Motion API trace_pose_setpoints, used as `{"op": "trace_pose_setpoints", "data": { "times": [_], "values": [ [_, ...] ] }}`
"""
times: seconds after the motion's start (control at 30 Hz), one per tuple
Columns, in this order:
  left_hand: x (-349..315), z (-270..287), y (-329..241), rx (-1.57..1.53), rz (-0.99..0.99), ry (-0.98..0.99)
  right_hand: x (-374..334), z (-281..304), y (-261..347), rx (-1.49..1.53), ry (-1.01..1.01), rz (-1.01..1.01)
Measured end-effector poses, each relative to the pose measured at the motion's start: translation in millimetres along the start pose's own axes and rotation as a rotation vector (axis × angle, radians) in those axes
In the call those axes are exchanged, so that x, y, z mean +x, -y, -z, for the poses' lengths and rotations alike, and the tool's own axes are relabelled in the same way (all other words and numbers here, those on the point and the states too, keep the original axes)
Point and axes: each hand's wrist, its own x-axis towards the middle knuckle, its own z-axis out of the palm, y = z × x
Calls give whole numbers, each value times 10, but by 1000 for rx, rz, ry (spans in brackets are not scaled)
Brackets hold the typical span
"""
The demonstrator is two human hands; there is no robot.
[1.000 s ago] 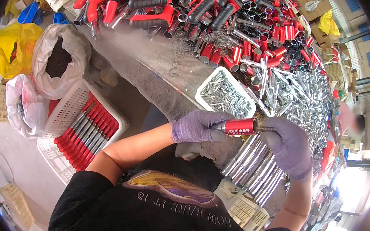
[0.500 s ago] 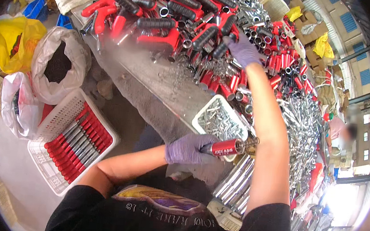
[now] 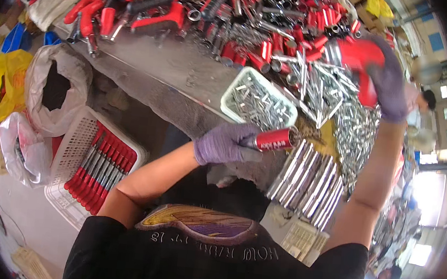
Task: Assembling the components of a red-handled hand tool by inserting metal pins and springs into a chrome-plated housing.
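Observation:
My left hand, in a purple glove, is closed round a red metal tube with printing on its side. The tube's open end points right. Off to the right, my gloved right hand grips a red pistol-shaped handle, blurred by motion. It hangs above the heap of small silver metal parts. Just beyond the left hand stands a white plastic basket of short metal pieces. Below and right of the tube lies a row of shiny silver rods.
Red and black pistol handles and red tubes pile up across the far side of the bench. At left, a white crate holds red and silver pieces beside white sacks and a yellow bag. People are at right.
My right hand has swung from the far pile to the right and now carries a red pistol-shaped handle. My left hand keeps the red tube, a little farther from me. The view has shifted.

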Motion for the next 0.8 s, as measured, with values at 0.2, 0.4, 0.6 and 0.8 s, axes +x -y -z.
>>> {"op": "trace_pose_setpoints", "data": {
  "times": [0.2, 0.4, 0.6, 0.8],
  "values": [
    [98, -66, -62, 140, -68, 68, -1031, 289, 475, -19, 283, -208],
    [119, -140, -21, 83, -44, 108, -1229, 122, 500, -522, 411, 400],
    [104, -152, -88, 197, -35, 133, -1312, 84, 600, -433, 488, -13],
    [165, -127, 91, 241, -205, 197, -1342, -28, 401, -654, 545, 388]
  ]
}}
